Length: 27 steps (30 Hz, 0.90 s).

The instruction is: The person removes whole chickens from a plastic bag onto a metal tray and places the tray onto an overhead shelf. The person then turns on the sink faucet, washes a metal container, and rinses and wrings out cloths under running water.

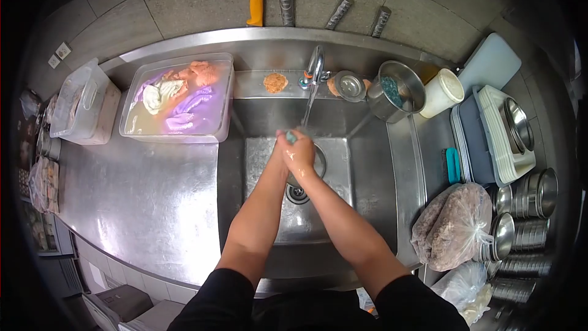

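Note:
Over the steel sink (373, 208), my left hand (283, 147) and my right hand (299, 153) are pressed together. A small green-blue piece (291, 137) shows between the fingers, partly hidden; my right hand closes round it. The fingers of my left hand are mostly hidden behind the right. White suds lie on my right hand. Water runs from the faucet (317, 64) just behind the hands. Under them, a round metal bowl (321, 162) sits partly covered in the sink, near the drain (297, 194).
Left: a clear tub (228, 107) with colored cloths in cloudy water, and a white bin (101, 110). Behind: a sponge (275, 83) and a steel pot (407, 79). Right: a teal brush (452, 165), bagged items (456, 220), trays (490, 135) and stacked bowls (530, 236). Handles, one yellow (255, 5), line the wall.

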Motion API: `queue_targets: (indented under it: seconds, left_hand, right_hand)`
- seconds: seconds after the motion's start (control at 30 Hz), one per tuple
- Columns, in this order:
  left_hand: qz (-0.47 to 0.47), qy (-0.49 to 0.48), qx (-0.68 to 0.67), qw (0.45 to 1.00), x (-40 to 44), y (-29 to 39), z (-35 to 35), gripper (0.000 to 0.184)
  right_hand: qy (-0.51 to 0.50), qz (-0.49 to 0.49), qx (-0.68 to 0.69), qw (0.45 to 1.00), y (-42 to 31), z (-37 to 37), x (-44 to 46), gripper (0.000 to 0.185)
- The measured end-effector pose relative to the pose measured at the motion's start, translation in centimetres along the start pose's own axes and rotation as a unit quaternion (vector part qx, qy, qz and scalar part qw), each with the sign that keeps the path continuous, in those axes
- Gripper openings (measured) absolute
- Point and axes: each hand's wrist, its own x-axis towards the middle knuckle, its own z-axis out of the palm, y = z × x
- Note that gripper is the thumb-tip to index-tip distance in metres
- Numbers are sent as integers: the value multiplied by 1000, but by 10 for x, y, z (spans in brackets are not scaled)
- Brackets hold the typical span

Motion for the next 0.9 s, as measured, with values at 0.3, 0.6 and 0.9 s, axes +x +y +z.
queue_targets:
  seconds: [0.3,0.6,0.9]
  left_hand:
    - [66,163,523,834,-51,44,42,49]
    - [173,63,549,815,-37,80,93,36]
    - [282,144,249,915,-70,140,101,30]
  right_hand:
    - [-39,-56,-143,987,26,-26,106,52]
    - [-172,-2,387,906,-2,-33,88,66]
    - [-343,9,115,932,59,-69,87,51]
